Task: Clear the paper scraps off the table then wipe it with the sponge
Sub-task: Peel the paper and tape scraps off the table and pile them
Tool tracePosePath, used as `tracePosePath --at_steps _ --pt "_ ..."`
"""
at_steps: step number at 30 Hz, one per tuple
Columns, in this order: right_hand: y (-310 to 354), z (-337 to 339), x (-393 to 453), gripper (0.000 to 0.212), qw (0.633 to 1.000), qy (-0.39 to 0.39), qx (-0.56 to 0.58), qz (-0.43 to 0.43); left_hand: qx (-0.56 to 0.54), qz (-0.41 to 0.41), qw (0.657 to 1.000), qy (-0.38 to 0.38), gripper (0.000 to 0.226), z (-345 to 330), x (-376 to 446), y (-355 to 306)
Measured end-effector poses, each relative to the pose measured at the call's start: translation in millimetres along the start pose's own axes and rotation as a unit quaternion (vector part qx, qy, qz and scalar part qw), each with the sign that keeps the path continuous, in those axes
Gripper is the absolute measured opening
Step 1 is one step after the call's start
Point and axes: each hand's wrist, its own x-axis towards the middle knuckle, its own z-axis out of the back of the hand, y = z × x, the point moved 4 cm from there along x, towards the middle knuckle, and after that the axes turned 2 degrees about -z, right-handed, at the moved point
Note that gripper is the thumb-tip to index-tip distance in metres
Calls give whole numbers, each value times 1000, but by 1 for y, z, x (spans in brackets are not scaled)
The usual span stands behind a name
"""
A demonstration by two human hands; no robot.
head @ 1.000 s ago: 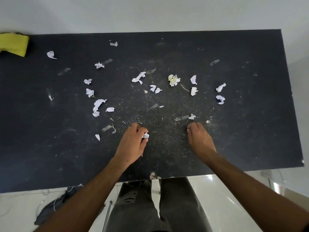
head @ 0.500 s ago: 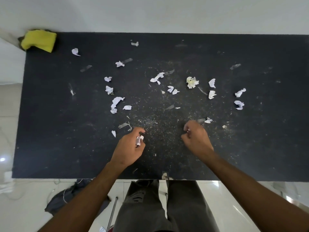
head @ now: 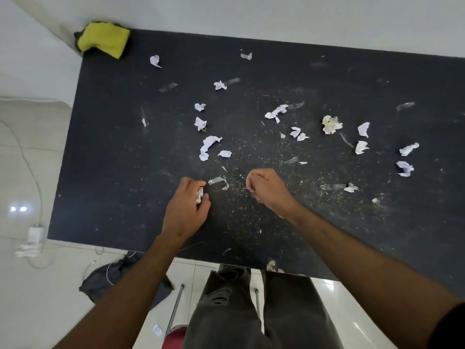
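Several crumpled white paper scraps lie scattered across the black table (head: 113, 172), among them a long scrap (head: 210, 143) and a yellowish wad (head: 331, 124). My left hand (head: 188, 210) rests near the front edge and grips a small white scrap (head: 199, 195) between its curled fingers and thumb. My right hand (head: 269, 190) hovers just to its right with fingers curled; whether it holds anything is hidden. A yellow sponge (head: 104, 40) sits at the table's far left corner.
Strips of clear tape (head: 217, 181) and fine crumbs dot the tabletop. A white wall runs behind the table. On the floor at left lie a white cable with a charger (head: 34, 235) and a dark cloth (head: 110, 278). My legs are below the front edge.
My view has shifted, so the table sits further right in frame. My right hand has lifted off the table and drawn in toward the left hand. The left hand keeps its scrap.
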Motion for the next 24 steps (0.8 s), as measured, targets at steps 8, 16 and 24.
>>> tracePosePath --at_steps 8,16,24 --pt "18 -29 20 23 986 -34 -143 80 1 5 1000 12 17 -8 2 19" --pt "23 -45 30 13 973 -34 -200 108 -29 58 998 16 24 1 15 31" --pt "36 -12 41 7 982 -111 -121 91 -42 -15 998 -36 20 11 30 23"
